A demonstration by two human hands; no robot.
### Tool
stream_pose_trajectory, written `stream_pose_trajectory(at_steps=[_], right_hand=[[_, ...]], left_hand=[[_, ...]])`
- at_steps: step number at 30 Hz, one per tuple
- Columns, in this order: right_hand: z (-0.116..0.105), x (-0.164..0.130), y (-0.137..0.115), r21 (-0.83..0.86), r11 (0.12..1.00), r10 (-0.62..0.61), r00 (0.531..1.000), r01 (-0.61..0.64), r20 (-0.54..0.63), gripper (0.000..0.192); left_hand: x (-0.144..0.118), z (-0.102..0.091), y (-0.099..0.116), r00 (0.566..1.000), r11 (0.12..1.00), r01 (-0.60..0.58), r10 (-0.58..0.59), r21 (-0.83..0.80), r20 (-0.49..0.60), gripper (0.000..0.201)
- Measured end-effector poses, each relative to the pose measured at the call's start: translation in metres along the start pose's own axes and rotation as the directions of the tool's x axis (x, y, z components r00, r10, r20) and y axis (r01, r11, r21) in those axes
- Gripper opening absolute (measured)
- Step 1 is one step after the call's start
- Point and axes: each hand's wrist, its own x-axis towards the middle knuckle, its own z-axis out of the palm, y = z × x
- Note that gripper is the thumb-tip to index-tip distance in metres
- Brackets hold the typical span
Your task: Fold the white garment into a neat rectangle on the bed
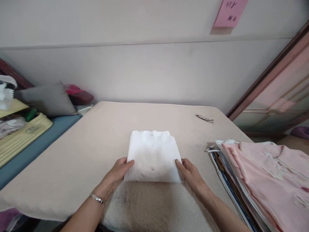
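Observation:
A white buttoned shirt, folded into a compact rectangle, is held between my two hands above the beige table cover. My left hand grips its left edge, thumb on top and the fingers hidden underneath. At the opposite edge, my right hand pinches the shirt the same way, thumb uppermost. Two small round buttons show down the shirt's middle, and its collar side faces the wall. A silver bracelet circles my left wrist.
Folded clothes are stacked at the right, a pink garment on top. Eyeglasses lie near the far right corner. A grey cushion and a yellow basket stand at the left. A pink note hangs on the wall.

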Motion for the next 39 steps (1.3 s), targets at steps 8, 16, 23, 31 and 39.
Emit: stream_pose_trajectory(at_steps=[8, 16, 23, 31, 39], right_hand=[[0.004, -0.016, 0.001, -0.201, 0.979, 0.002, 0.989, 0.029, 0.151, 0.02], [-0.012, 0.007, 0.0, 0.031, 0.995, 0.085, 0.987, -0.09, 0.136, 0.041], [0.013, 0.027, -0.001, -0.267, 0.962, -0.099, 0.986, 0.06, -0.136, 0.017], [0.013, 0.031, 0.004, -0.457, 0.889, -0.017, 0.993, -0.039, -0.116, 0.019], [0.024, 0.017, -0.014, -0.758, 0.604, -0.447, 0.892, 0.245, -0.069, 0.055]], left_hand=[[-0.008, -0.014, -0.002, 0.978, 0.963, 0.05, -0.1, 0.265, 0.18, 0.031], [0.025, 0.003, 0.006, 0.986, 0.958, -0.128, 0.151, 0.257, -0.072, 0.029], [0.044, 0.021, -0.006, 0.827, 0.78, -0.227, 0.471, 0.583, -0.307, 0.025], [0.047, 0.022, -0.002, 0.822, 0.585, -0.11, 0.508, 0.803, -0.258, 0.02], [0.007, 0.066, -0.011, 0.611, 0.213, -0.448, 0.782, 0.868, 0.123, 0.054]])
